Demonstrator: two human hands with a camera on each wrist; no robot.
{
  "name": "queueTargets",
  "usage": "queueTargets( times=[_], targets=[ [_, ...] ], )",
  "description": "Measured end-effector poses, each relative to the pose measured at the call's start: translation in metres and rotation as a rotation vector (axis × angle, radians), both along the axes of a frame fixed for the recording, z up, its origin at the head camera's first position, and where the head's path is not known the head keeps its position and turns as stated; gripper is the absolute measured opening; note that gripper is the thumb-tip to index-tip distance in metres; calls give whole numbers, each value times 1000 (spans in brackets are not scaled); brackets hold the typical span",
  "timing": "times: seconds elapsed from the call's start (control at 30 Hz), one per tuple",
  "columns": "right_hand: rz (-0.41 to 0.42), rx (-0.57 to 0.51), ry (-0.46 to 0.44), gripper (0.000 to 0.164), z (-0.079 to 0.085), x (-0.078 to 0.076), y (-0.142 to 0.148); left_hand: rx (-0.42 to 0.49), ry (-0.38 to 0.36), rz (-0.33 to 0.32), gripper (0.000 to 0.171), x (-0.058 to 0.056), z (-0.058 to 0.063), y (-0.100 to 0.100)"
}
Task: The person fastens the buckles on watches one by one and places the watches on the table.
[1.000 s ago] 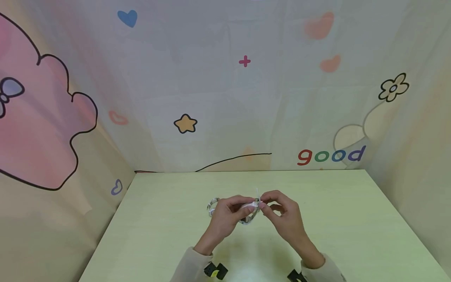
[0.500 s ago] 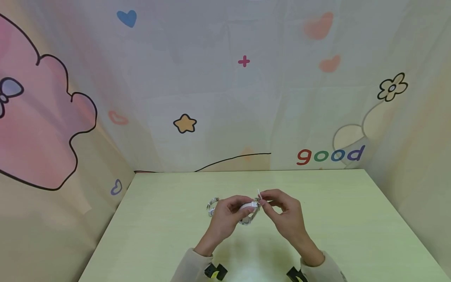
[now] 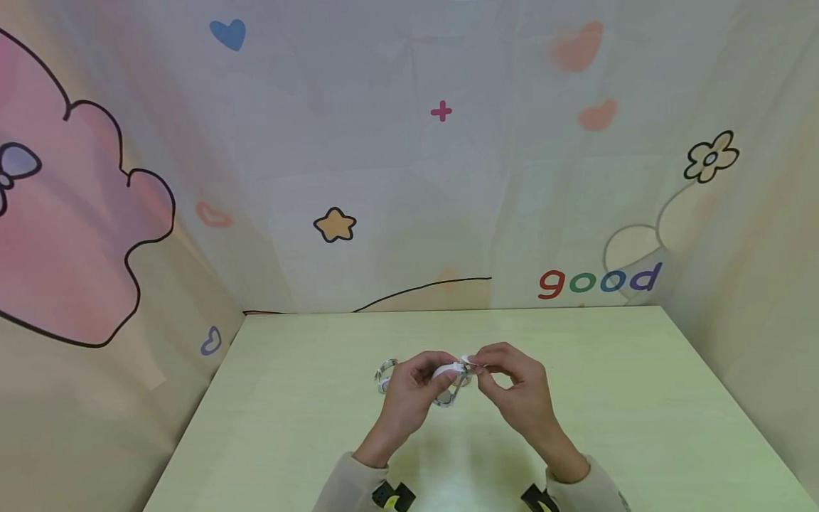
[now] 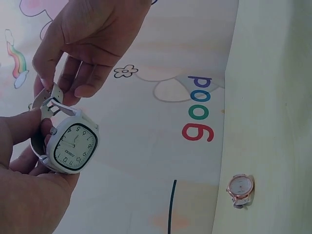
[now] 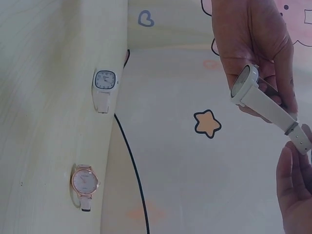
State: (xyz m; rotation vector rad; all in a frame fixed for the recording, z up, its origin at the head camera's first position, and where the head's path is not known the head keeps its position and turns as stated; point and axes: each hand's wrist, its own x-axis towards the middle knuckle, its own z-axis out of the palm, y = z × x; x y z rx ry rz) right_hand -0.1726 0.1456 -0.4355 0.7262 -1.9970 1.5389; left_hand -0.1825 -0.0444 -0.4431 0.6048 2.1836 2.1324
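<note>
Raised above the table, a white wristwatch with a rounded-square dial is held between both hands. My left hand grips its strap near the case, thumb and fingers on either side. At the buckle, the fingertips of my right hand pinch the free strap end. In the left wrist view the strap forms a loop, and the buckle lies between the two hands. Whether the pin sits in a hole is too small to tell.
A second white square-dial watch lies on the pale table, partly behind my left hand in the head view. A round rose-gold watch also rests there. A printed cloth backdrop rises behind the table.
The strap tip, which stood upright by my right fingertips, now bends over to the left at the buckle. My right fingers have shifted slightly; my left hand keeps its grip.
</note>
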Motion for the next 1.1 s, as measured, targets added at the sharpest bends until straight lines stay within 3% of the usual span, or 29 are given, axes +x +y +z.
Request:
queueTargets(
  times=[0.27,0.5,0.63,0.87,1.1],
  targets=[
    [-37,65,29,22,25,13,-8,28,-2,6,21,1,0,1],
    [-11,115,45,23,29,13,-11,47,-13,2,22,2,-3,1],
    [2,113,29,24,24,10,-11,41,-9,3,24,2,-5,0],
    [33,53,-3,25,-9,-7,-3,41,-17,12,23,2,-5,0],
    [46,69,17,22,-8,-8,-3,42,-1,7,24,1,-5,0]
  ],
)
